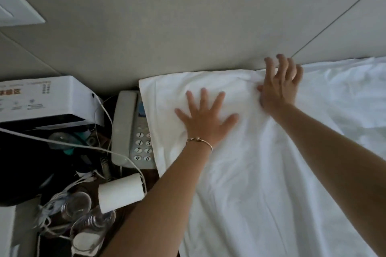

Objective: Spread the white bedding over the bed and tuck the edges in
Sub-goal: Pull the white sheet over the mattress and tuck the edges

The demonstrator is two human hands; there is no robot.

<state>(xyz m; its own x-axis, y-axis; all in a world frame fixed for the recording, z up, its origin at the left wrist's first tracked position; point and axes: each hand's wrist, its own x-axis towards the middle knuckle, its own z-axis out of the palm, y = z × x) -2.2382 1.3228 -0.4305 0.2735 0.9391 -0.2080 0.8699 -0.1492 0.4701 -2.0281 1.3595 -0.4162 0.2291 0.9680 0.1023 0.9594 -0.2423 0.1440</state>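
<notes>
- Head view: the white bedding (pixel 261 173) covers the bed and is cut off at the right and bottom frame edges; the mattress beneath is fully hidden.
- Telephone (pixel 133 129) on the bedside worktop (pixel 152 175): its right keypad column is hidden under the bedding's left edge.
- Left hand (pixel 205 118): fingers spread wide, palm pressed flat on the bedding near its top-left corner.
- Right hand (pixel 278 87): blurred; fingers appear loosely spread at the bedding's top edge against the headboard (pixel 188 26); thumb grip cannot be determined.
- Clear glasses (pixel 77 204) stand on the worktop beside a white roll (pixel 121 193); contents indiscernible.
- Bedding's long axis runs from the headboard toward the camera.
</notes>
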